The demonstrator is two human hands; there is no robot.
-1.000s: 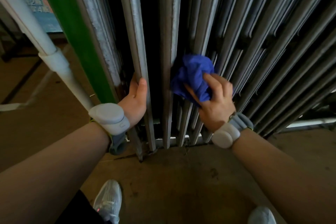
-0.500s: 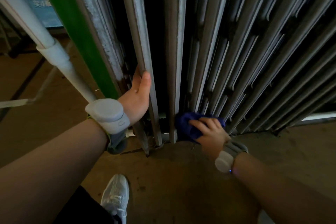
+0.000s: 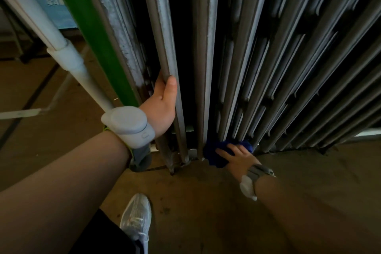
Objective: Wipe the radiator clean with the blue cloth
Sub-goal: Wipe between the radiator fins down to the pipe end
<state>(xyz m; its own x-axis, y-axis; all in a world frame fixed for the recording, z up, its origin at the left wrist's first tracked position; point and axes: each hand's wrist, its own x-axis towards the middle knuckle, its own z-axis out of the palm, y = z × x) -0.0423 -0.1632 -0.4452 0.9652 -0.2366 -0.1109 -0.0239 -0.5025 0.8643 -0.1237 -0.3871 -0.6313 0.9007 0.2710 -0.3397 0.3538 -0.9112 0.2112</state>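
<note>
pale blue poster [image 3: 54,4], top left behind the white pipe [image 3: 41,27]: white print, blurred; digits "2" and "4" legible, other characters unreadable.

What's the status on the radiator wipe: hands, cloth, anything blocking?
Left hand grips a radiator fin. Right hand presses blue cloth against the radiator's foot. Nothing blocking the fins.
</note>
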